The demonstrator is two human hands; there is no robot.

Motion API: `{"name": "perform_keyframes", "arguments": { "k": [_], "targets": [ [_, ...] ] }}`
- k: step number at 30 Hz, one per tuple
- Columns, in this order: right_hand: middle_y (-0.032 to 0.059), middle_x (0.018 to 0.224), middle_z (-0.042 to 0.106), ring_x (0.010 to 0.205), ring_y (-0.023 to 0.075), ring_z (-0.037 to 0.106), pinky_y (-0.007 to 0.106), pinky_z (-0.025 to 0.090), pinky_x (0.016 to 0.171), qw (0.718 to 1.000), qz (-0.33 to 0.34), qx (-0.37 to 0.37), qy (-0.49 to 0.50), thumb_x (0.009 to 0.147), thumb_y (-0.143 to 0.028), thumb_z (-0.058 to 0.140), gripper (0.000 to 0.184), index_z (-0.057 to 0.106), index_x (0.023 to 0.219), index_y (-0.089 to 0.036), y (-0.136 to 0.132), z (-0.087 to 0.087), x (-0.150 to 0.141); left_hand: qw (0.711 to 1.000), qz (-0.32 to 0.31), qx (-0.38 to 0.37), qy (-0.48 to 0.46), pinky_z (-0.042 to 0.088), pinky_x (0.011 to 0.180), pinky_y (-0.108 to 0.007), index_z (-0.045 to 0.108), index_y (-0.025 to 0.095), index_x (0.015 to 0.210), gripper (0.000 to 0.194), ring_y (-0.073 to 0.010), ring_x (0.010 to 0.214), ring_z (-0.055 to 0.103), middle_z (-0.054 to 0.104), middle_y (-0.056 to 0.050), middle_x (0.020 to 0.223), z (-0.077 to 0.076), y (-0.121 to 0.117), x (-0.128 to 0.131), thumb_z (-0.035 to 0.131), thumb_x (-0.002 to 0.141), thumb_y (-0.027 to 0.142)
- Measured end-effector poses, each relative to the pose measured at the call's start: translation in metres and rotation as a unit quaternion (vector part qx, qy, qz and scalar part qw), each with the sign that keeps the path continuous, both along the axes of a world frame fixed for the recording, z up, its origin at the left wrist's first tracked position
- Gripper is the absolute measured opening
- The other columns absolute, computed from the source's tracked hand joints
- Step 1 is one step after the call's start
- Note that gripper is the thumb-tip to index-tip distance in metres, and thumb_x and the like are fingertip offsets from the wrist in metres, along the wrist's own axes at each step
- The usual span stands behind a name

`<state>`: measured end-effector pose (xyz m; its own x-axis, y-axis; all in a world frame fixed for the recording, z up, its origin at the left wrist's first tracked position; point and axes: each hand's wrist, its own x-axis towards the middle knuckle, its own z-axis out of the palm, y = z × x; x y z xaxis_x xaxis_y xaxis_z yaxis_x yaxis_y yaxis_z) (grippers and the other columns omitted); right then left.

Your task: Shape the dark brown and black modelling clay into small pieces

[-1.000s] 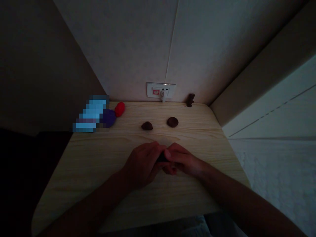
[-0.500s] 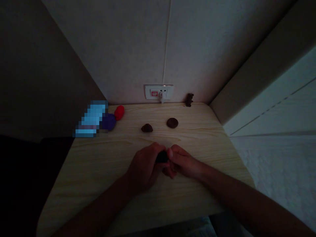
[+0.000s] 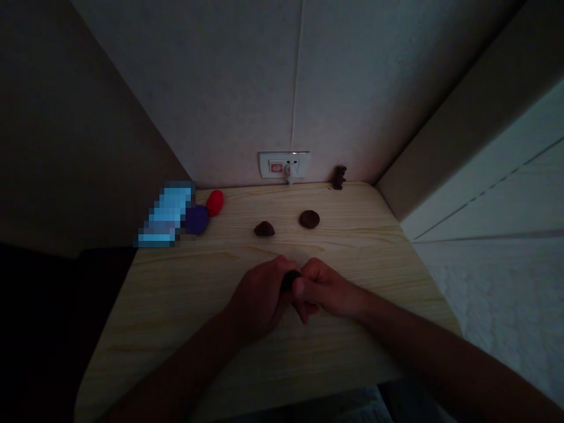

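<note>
Over the front half of the wooden table, my two hands meet around a small black lump of modelling clay. My left hand wraps it from the left, fingers curled. From the other side my right hand presses its thumb on the lump, its other fingers bent beneath. Part of the lump is hidden by the fingers. Just beyond the hands lie a brown pointed clay lump and a flattened brown clay disc.
A red lump and a purple lump touch at the back left of the table, beside a pixelated bright screen. A small dark brown figure stands at the back right. A wall socket holds a plug.
My right thumb has moved down and left across the black lump, covering more of its right side. The whole view has shifted very slightly; the other things stay in place.
</note>
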<state>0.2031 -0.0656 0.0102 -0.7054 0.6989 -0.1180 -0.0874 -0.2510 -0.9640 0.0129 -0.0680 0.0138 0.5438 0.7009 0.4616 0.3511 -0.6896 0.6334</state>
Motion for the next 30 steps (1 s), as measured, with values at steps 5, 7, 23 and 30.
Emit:
{"name": "perform_keyframes", "arguments": {
  "k": [5, 7, 23, 30],
  "targets": [
    [-0.0023, 0.044, 0.05, 0.041, 0.0073, 0.041, 0.022, 0.027, 0.043, 0.998, 0.001, -0.014, 0.054, 0.089, -0.072, 0.06, 0.067, 0.07, 0.058, -0.013, 0.0, -0.003, 0.001, 1.0, 0.0, 0.022, 0.009, 0.052, 0.061, -0.029, 0.055, 0.019, 0.105, 0.016, -0.0179, 0.066, 0.066, 0.069, -0.004, 0.086, 0.0, 0.0, 0.002, 0.048, 0.103, 0.033],
    [-0.0031, 0.041, 0.047, 0.039, 0.0075, 0.039, 0.023, 0.025, 0.04, 0.998, 0.002, -0.026, 0.063, 0.091, -0.07, 0.058, 0.067, 0.069, 0.057, -0.014, 0.0, -0.005, 0.001, 0.999, -0.002, 0.035, 0.004, 0.052, 0.061, -0.03, 0.055, 0.019, 0.106, 0.015, -0.0188, 0.066, 0.066, 0.069, -0.004, 0.084, 0.0, -0.001, 0.003, 0.047, 0.103, 0.031],
    [-0.0038, 0.056, 0.055, 0.046, 0.0081, 0.044, 0.021, 0.03, 0.044, 0.956, -0.277, -0.012, 0.093, 0.089, -0.047, 0.072, 0.033, 0.069, 0.081, -0.015, 0.011, 0.0, 0.008, 0.718, -0.096, -0.569, -0.39, 0.056, 0.064, -0.034, 0.058, 0.016, 0.111, 0.035, -0.0157, 0.068, 0.06, 0.06, -0.004, 0.085, 0.003, 0.004, 0.011, 0.062, 0.092, 0.044],
    [0.0041, 0.106, 0.064, 0.065, 0.0098, 0.065, 0.025, 0.054, 0.06, 0.974, -0.206, 0.069, 0.063, 0.091, -0.038, 0.074, 0.033, 0.072, 0.12, -0.023, 0.005, 0.013, 0.007, 0.674, -0.141, -0.618, -0.379, 0.056, 0.06, -0.03, 0.065, 0.014, 0.103, 0.034, -0.0165, 0.066, 0.065, 0.068, -0.007, 0.083, -0.001, 0.003, 0.012, 0.078, 0.085, 0.041]
  ]
}}
